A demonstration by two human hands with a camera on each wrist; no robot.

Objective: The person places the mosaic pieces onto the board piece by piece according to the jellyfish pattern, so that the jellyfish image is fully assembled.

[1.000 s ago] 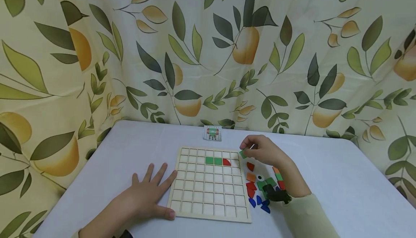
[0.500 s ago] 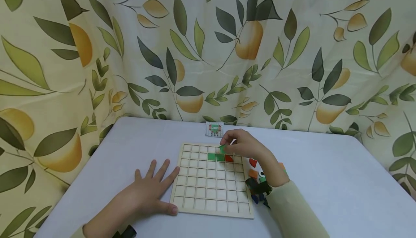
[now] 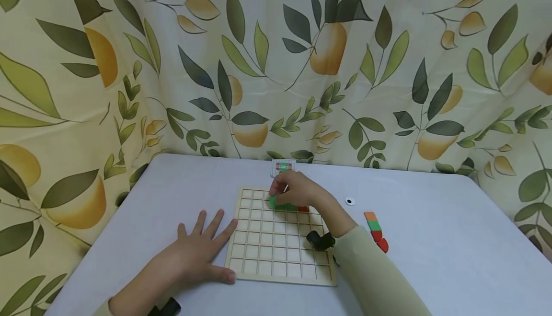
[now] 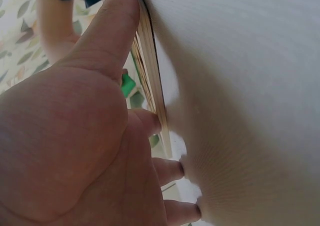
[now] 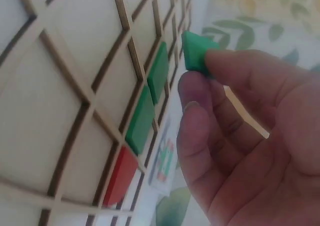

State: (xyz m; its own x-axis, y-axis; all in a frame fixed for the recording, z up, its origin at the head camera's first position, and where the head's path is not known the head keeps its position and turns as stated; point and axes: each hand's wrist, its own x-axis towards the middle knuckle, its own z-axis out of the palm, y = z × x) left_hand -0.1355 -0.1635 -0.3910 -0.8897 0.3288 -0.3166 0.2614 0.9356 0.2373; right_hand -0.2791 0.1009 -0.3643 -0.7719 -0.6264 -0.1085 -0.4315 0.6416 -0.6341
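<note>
My right hand (image 3: 299,192) pinches a green square tile (image 5: 197,51) between thumb and fingertips. It is over the upper part of a wooden grid board (image 3: 276,249), and the right wrist view shows the tile apart from the grid. Two green tiles (image 5: 141,121) and a red tile (image 5: 120,178) with one rounded corner sit side by side in cells of one row. My left hand (image 3: 194,258) lies with fingers spread at the board's left edge, its thumb (image 4: 107,33) and a fingertip touching that edge.
A small picture card (image 3: 280,166) lies behind the board, partly hidden by my right hand. To the right are a round white eye piece (image 3: 350,201) and a line of orange, green and red pieces (image 3: 374,227). My right forearm covers other loose pieces. A patterned curtain hangs behind.
My right hand has carried the green tile leftward from the board's right edge, over the board to the left end of the row of tiles. My left hand stays at the board's edge.
</note>
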